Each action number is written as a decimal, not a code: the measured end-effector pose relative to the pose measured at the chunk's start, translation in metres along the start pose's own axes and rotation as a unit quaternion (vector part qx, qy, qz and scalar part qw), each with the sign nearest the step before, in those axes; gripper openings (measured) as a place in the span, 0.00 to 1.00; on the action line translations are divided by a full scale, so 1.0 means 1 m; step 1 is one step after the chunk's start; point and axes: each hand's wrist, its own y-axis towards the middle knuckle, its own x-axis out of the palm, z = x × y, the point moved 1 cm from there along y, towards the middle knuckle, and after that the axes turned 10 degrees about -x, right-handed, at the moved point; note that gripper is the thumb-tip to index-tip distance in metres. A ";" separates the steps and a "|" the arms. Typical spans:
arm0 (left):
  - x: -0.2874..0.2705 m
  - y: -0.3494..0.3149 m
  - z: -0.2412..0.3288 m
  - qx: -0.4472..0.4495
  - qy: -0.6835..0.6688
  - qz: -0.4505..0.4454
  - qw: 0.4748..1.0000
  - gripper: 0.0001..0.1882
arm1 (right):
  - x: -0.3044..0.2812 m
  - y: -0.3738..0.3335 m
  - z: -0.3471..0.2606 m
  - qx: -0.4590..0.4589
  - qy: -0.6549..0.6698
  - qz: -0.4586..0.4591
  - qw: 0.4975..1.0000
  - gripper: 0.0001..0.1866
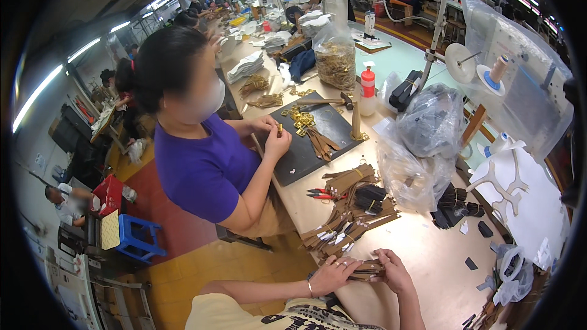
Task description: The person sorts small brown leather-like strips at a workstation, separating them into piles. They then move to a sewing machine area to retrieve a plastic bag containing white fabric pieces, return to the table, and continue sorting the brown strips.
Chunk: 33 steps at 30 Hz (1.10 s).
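At the near edge of the table, my left hand [333, 274] and my right hand [396, 272] are closed on the two ends of a small bundle of brown strips [369, 271], which look like leather straps. The bundle lies level between my fingers. Just beyond my hands, a heap of similar brown strap bundles [333, 230], some with white tags or ends, spreads over the tabletop [422, 250]. Red-handled snips [320, 194] lie at the heap's left side. Dark bundles [369, 198] rest on top of it.
A co-worker in a purple shirt [202, 162] handles a small gold piece at a black mat [293, 162]. On it lie gold buckles [302, 118], brown straps [320, 144] and a hammer [324, 101]. Clear plastic bags [422, 128], a red-topped bottle [367, 88] and a sewing machine [523, 67] stand right.
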 end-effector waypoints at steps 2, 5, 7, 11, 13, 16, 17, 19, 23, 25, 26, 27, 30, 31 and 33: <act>-0.006 0.005 -0.001 -0.012 -0.022 -0.022 0.999 0.33 | -0.001 -0.002 -0.004 -0.005 0.056 -0.014 0.998 0.22; -0.021 0.016 0.002 -0.077 -0.144 -0.064 0.984 0.31 | -0.004 -0.011 -0.019 0.016 0.177 -0.016 0.984 0.24; -0.031 0.027 0.007 -0.123 -0.238 -0.047 0.962 0.28 | -0.005 -0.019 -0.035 -0.029 0.193 -0.044 0.980 0.25; -0.042 0.046 0.019 -0.226 -0.575 -0.217 0.756 0.23 | -0.010 -0.042 -0.066 -0.131 0.078 -0.002 0.988 0.25; -0.045 0.055 0.021 -0.264 -0.677 -0.376 0.575 0.25 | -0.019 -0.053 -0.077 -0.185 -0.036 0.056 0.980 0.22; -0.049 0.056 0.041 -0.218 -0.770 -0.416 0.432 0.28 | -0.030 -0.070 -0.079 -0.212 -0.107 0.126 0.963 0.18; -0.050 0.056 0.047 -0.195 -0.802 -0.406 0.392 0.29 | -0.032 -0.078 -0.077 -0.225 -0.119 0.131 0.958 0.18; -0.051 0.060 0.055 -0.168 -0.796 -0.432 0.388 0.30 | -0.036 -0.088 -0.070 -0.184 -0.066 0.134 0.971 0.17; -0.046 0.059 0.067 -0.169 -0.772 -0.446 0.420 0.34 | -0.039 -0.106 -0.060 -0.183 0.039 0.147 0.971 0.17; -0.039 0.058 0.069 -0.151 -0.780 -0.445 0.413 0.33 | -0.036 -0.110 -0.057 -0.198 0.045 0.161 0.966 0.16; -0.035 0.058 0.069 -0.132 -0.792 -0.441 0.402 0.32 | -0.034 -0.111 -0.056 -0.209 0.042 0.169 0.962 0.15; -0.032 0.058 0.069 -0.112 -0.804 -0.435 0.390 0.31 | -0.033 -0.111 -0.055 -0.217 0.037 0.171 0.960 0.15; -0.021 0.059 0.069 -0.161 -0.777 -0.431 0.430 0.30 | -0.032 -0.116 -0.050 -0.235 -0.070 0.259 0.934 0.13; -0.018 0.060 0.071 -0.177 -0.784 -0.421 0.421 0.29 | -0.032 -0.117 -0.049 -0.249 -0.096 0.279 0.922 0.13; -0.013 0.062 0.075 -0.197 -0.802 -0.406 0.392 0.28 | -0.033 -0.122 -0.048 -0.300 -0.148 0.319 0.887 0.13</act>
